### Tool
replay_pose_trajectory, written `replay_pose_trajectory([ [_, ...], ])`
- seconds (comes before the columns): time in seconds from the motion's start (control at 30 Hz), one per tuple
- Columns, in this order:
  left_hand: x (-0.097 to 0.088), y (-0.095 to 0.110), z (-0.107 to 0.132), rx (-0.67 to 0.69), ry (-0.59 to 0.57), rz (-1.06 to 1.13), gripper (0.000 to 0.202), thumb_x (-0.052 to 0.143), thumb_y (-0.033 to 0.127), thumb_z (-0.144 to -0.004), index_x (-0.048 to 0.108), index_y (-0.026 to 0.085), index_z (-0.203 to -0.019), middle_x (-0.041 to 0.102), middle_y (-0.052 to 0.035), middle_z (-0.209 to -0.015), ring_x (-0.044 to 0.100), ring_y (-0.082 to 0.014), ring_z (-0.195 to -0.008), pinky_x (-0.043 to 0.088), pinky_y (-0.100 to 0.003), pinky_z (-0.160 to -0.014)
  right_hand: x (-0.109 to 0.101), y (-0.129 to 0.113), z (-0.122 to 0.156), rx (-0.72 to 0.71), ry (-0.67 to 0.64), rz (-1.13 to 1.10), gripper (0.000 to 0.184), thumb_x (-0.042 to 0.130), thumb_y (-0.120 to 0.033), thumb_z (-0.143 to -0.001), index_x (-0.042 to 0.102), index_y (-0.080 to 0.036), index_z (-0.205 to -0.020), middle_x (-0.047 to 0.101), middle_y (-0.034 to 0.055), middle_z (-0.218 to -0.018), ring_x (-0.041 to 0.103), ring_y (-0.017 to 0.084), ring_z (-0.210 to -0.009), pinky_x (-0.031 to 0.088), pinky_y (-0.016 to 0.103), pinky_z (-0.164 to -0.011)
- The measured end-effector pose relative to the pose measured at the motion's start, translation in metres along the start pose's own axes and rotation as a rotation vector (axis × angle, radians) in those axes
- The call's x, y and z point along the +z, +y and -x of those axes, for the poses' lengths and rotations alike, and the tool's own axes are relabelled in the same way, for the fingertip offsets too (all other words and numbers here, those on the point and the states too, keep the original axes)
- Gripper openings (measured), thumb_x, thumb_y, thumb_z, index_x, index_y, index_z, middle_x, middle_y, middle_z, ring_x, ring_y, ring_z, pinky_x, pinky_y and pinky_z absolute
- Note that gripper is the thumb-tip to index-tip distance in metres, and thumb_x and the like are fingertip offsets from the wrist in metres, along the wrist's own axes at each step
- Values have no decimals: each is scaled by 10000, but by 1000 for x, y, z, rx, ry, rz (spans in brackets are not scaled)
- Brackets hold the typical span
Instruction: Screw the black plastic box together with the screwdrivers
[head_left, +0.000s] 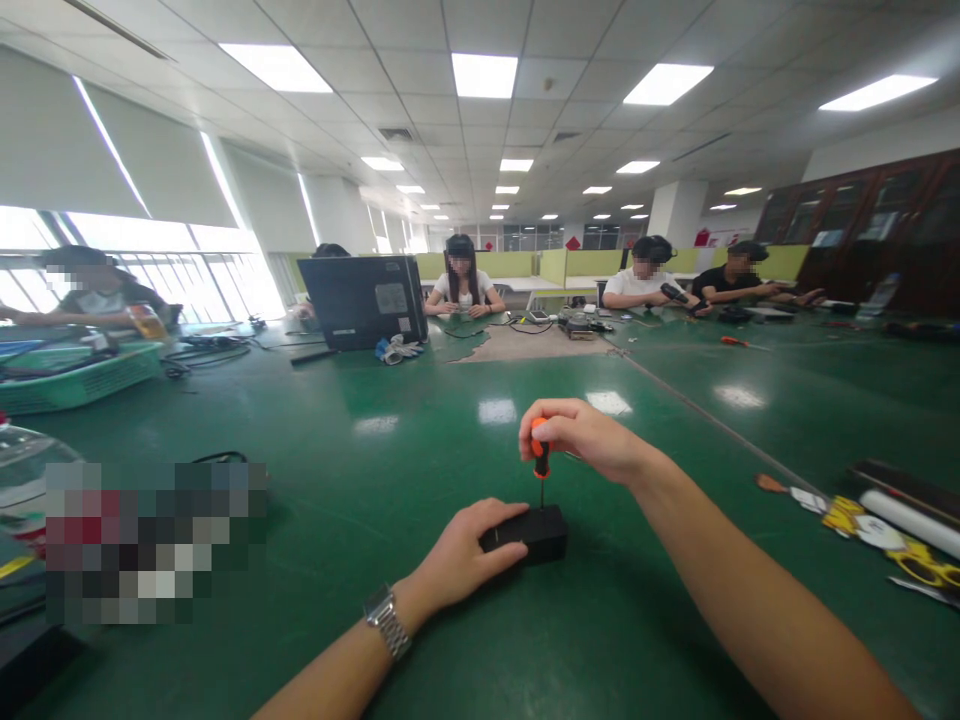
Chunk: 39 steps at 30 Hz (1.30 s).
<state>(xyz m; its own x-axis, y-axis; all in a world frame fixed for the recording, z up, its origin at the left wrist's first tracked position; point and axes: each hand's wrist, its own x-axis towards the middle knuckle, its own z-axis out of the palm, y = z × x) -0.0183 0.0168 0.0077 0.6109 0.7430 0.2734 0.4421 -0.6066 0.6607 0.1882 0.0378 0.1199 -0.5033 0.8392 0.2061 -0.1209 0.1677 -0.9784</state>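
at lower centre, the left hand (469, 545) grips a black rectangular block (549, 537) on the green table (352, 460); the right hand (574, 432) grasps an orange-and-black screwdriver (541, 463) upright, its shaft meeting the block's top. farther off, left of centre, a black computer tower (352, 303) stands.

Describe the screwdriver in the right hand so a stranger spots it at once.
On the big green table, find the black block held by the left hand. The orange-and-black screwdriver rises from its top, handle in the right hand. Unlike the orange-handled tool lying farther back on the right, it stands upright.
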Motion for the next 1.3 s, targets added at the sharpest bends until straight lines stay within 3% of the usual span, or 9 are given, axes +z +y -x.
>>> replay_pose_trajectory([
  [0.13,1,-1,0,8,19,3,426,607,398,-847,584,232,-1239,651,-57,-1045,588,-204,-923,452,-310,-865,16,9,-4,-178,146,-363,66,493,-204,-720,517,-183,-661,459,-35,-554,406,90,-474,332,214,-452],
  [0.23,2,-1,0,10,22,1,416,613,376,-843,586,227,-1231,651,-53,-1033,587,-198,-906,454,-297,-843,29,17,-6,-146,47,-496,99,469,-222,-727,489,-186,-637,400,-37,-527,334,88,-444,255,206,-410],
  [0.4,3,-2,0,5,17,4,400,634,358,-830,596,217,-1203,646,-44,-1007,583,-188,-877,451,-287,-826,40,25,-5,-136,-16,-516,93,465,-197,-716,496,-179,-630,398,-31,-523,332,88,-438,241,207,-404],
  [0.9,3,-4,0,1,11,16,427,658,339,-822,580,222,-1225,635,-36,-996,575,-189,-886,449,-298,-842,42,28,-6,-203,-64,-544,146,470,-202,-724,494,-169,-583,410,-33,-508,325,82,-416,240,211,-405],
  [1.1,4,1,0,100,96,45,365,641,281,-844,596,248,-1204,554,-53,-1216,503,-211,-1122,384,-331,-1005,41,29,-5,-220,-72,-512,184,463,-206,-748,489,-163,-571,421,-29,-500,335,82,-419,250,213,-414],
  [1.3,5,9,1,179,149,139,208,514,210,-920,651,212,-1076,602,-69,-1103,534,-197,-1064,415,-334,-975,41,28,-5,-220,-98,-499,177,455,-199,-738,501,-162,-572,419,-27,-493,336,84,-417,249,208,-402],
])
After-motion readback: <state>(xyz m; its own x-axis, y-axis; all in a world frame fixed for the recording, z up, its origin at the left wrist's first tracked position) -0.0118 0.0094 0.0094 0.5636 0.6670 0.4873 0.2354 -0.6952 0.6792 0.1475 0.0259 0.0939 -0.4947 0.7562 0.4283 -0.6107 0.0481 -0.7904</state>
